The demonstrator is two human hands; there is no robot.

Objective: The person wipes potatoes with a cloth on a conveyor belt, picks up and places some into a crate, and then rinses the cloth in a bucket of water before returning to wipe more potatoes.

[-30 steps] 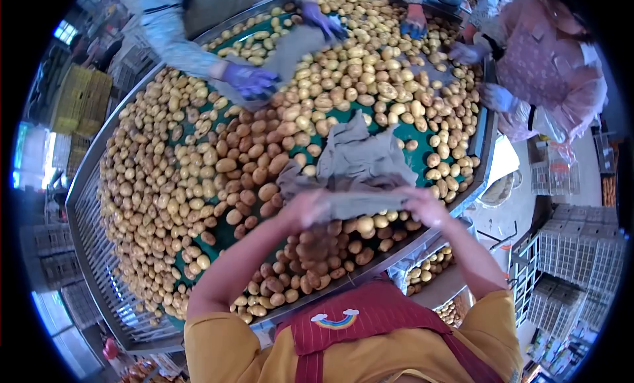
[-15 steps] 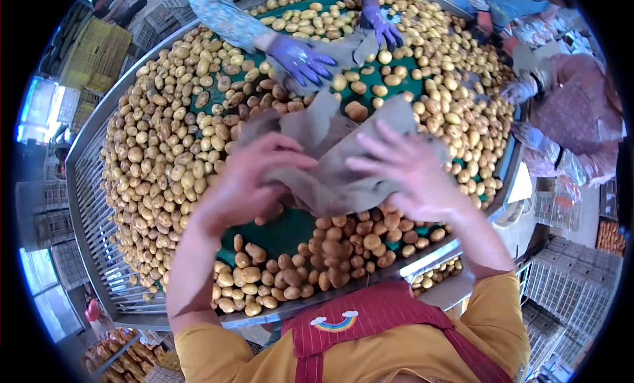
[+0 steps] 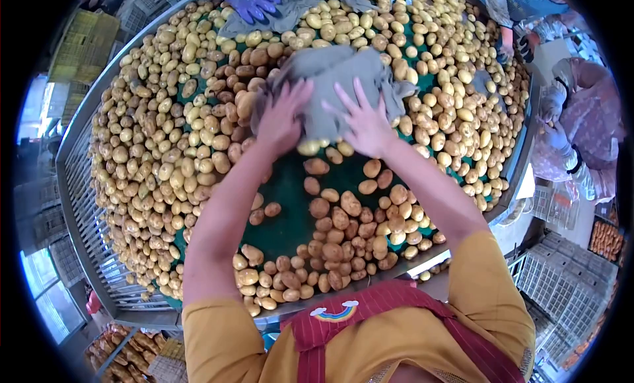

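Observation:
A grey cloth (image 3: 338,69) lies bunched over potatoes in the middle of the sorting table. My left hand (image 3: 284,118) presses on its left side with fingers spread. On the front right part of the cloth rests my right hand (image 3: 365,124), fingers apart and stretched out. A few potatoes (image 3: 310,147) peek out from under the cloth's front edge. Closer to my body, brown potatoes (image 3: 333,234) sit in a loose cluster beside a bare patch of green table surface (image 3: 284,191). The potatoes directly under the cloth are hidden.
Across the table, a person's purple-gloved hand (image 3: 251,1) lies by another grey cloth (image 3: 290,6). A worker in a pink patterned garment (image 3: 578,122) is at the right. A metal rim (image 3: 86,251) borders the table. Plastic crates (image 3: 561,284) are stacked at lower right.
Both my hands and the grey cloth have moved forward, away from my body. The cloth is now bunched under my palms. The purple-gloved hands and their cloth have shifted toward the far edge.

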